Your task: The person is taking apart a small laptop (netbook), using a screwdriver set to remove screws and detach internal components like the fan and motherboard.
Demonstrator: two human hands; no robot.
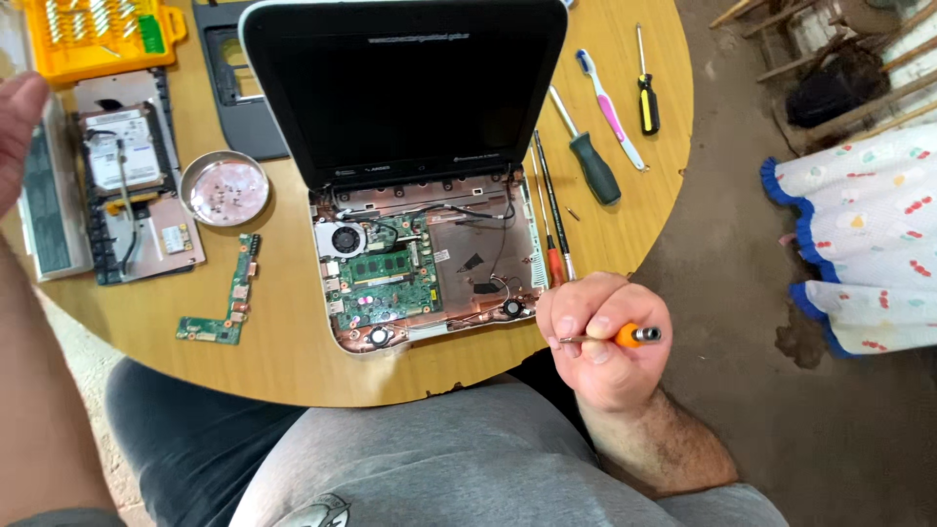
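Observation:
An opened small laptop (410,146) stands on the round wooden table (283,361), its base stripped to show a green circuit board (383,288) and a fan (344,239). My right hand (605,342) is closed around a small orange-handled screwdriver (630,336), held just off the table's near right edge, right of the laptop base. My left hand (18,122) is raised at the far left edge of view, fingers loose, holding nothing visible; its forearm runs down the left side.
A metal dish with screws (224,187), an L-shaped green board (226,303), a hard drive in a tray (122,156) and a yellow bit case (98,34) lie left. Screwdrivers (590,161) and a toothbrush (610,107) lie right. A frilled cloth (869,234) hangs at right.

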